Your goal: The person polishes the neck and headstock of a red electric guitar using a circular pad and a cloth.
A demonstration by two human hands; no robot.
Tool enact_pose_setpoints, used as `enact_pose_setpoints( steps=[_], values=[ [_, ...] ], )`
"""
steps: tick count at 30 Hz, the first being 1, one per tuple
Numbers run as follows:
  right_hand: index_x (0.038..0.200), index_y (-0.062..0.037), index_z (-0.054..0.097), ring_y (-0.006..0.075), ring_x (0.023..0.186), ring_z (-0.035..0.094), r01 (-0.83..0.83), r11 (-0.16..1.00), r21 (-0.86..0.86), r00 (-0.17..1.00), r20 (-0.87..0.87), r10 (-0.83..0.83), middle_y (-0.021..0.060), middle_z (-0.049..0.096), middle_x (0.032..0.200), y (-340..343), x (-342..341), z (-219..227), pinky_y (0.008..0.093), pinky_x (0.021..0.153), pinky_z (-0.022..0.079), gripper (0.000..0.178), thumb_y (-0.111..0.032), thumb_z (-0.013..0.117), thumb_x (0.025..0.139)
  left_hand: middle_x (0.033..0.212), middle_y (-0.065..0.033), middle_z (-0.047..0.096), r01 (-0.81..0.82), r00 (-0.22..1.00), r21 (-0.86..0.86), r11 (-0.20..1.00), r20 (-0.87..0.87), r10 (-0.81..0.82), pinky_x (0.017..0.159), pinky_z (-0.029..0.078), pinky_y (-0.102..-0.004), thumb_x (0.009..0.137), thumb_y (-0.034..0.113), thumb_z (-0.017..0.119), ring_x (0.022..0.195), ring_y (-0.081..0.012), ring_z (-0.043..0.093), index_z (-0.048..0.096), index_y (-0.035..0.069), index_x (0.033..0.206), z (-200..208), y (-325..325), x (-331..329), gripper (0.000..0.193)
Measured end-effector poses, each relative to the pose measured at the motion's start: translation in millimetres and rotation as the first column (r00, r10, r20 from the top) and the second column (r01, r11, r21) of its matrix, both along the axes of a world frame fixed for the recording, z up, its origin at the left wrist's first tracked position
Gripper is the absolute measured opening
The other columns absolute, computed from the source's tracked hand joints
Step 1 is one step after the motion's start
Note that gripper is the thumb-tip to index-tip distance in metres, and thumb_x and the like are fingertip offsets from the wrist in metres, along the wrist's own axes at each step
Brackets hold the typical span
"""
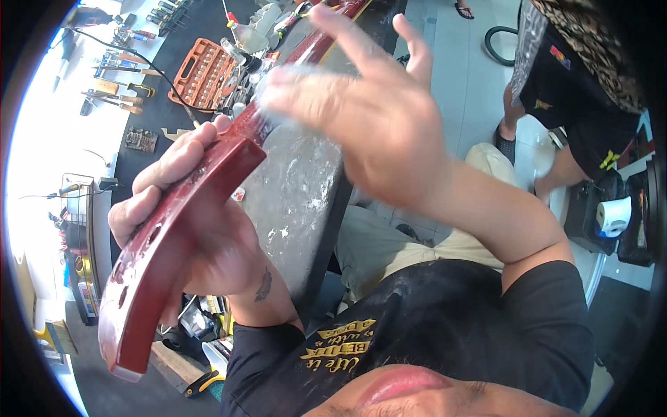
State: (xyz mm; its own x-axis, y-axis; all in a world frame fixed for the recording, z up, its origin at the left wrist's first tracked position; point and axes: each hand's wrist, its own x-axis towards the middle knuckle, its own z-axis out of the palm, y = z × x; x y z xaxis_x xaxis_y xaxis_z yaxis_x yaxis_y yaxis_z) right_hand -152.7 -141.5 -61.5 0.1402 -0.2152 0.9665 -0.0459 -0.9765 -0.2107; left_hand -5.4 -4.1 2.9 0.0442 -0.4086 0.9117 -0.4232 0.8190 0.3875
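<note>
A glossy dark-red guitar headstock [174, 215] with several small holes slants across the left side. Its neck [313, 47] runs away toward the upper middle, over the workbench. From beneath, my left hand [222, 243] grips the headstock, with fingers curled over its far face. My right hand [389, 118] is at the neck just beyond the headstock. Two of its fingers stick out, while the others close around a whitish, blurred thing [267, 87] against the neck. Motion smears those fingertips, so what they hold cannot be made out.
A dark, white-smeared workbench [299, 187] lies below the neck. At its far side is an orange socket-set case [201, 73] among bottles and tools. Hand tools [114, 90] line the left. Another person [577, 90] stands at the right, near a black ring [492, 47] on the floor.
</note>
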Motion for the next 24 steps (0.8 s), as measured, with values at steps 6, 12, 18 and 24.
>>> enact_pose_setpoints(
  steps=[6,12,18,24],
  values=[
    [0.116,-0.0230,0.079,0.0313,0.136,0.061,-0.037,0.999,-0.002,0.996,0.085,0.037,-0.0024,0.079,0.115,6.9,11.0,-4.6,0.0705,0.112,0.021,0.029,-0.015,0.063,0.093,0.118,-0.0337,0.069,-0.014,1.000,-0.031,0.999,-0.011,0.014,0.094,0.059,-0.0682,0.099,0.071,0.047,0.115,-0.0505,0.069,0.060,0.000,0.120,-1.4,-1.9,0.7,0.075],
    [0.113,-0.0253,0.080,0.0316,0.136,0.061,-0.054,0.999,-0.005,0.987,0.148,0.054,-0.0053,0.079,0.114,12.9,17.4,-0.4,0.0701,0.113,0.020,0.026,-0.020,0.063,0.094,0.116,-0.0369,0.068,-0.036,0.999,-0.063,0.997,-0.041,0.034,0.087,0.065,-0.0600,0.100,0.069,0.047,0.112,-0.0499,0.071,0.060,-0.003,0.120,0.0,-1.6,0.1,0.075],
    [0.114,-0.0253,0.080,0.0292,0.138,0.060,-0.077,0.996,0.053,0.983,0.169,0.067,-0.0038,0.079,0.118,17.9,20.4,-6.5,0.0708,0.111,0.022,0.024,-0.023,0.066,0.095,0.118,-0.0370,0.069,-0.029,0.999,-0.032,0.999,-0.041,0.027,0.090,0.064,-0.0631,0.098,0.072,0.046,0.112,-0.0506,0.071,0.064,-0.002,0.125,-0.7,1.0,5.1,0.081],
    [0.118,-0.0263,0.081,0.0277,0.140,0.058,-0.063,0.995,0.078,0.988,0.145,0.051,-0.0028,0.079,0.124,25.0,16.7,-12.5,0.0657,0.114,0.019,0.025,-0.023,0.064,0.099,0.121,-0.0339,0.068,-0.016,0.999,0.001,1.000,-0.048,0.016,0.096,0.057,-0.0690,0.095,0.079,0.042,0.114,-0.0508,0.069,0.060,0.002,0.131,-0.5,8.5,12.2,0.087]
  ],
)
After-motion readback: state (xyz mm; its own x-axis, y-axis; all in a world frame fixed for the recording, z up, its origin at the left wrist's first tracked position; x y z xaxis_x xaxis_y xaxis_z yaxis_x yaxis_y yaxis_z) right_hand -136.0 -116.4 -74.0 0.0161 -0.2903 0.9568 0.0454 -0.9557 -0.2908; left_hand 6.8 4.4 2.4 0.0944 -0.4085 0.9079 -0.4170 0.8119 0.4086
